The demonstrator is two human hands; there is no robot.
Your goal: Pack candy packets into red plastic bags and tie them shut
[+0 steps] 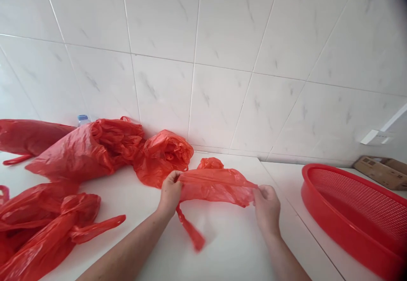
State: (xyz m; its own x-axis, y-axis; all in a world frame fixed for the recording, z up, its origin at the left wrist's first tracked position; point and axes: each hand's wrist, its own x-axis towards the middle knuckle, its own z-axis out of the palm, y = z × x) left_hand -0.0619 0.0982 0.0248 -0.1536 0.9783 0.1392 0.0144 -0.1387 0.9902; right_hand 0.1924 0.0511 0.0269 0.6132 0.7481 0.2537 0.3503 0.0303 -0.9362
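A thin red plastic bag (216, 185) is stretched sideways between my two hands, above the white table. My left hand (171, 192) pinches its left end, and a twisted handle strip dangles below that hand. At the other end, my right hand (267, 207) grips the bag between thumb and fingers. Just behind the held bag lies a small crumpled red piece of plastic (210, 162). A bundled red bag (167, 151) rests close to my left hand, near the wall.
More red plastic bags (79, 154) lie heaped on the left, with a knotted one (63, 226) nearer me. A blue-capped bottle (83, 119) shows behind them. To the right stand a red mesh basket (333, 213) and a cardboard box (381, 171). A socket (375, 137) is on the tiled wall.
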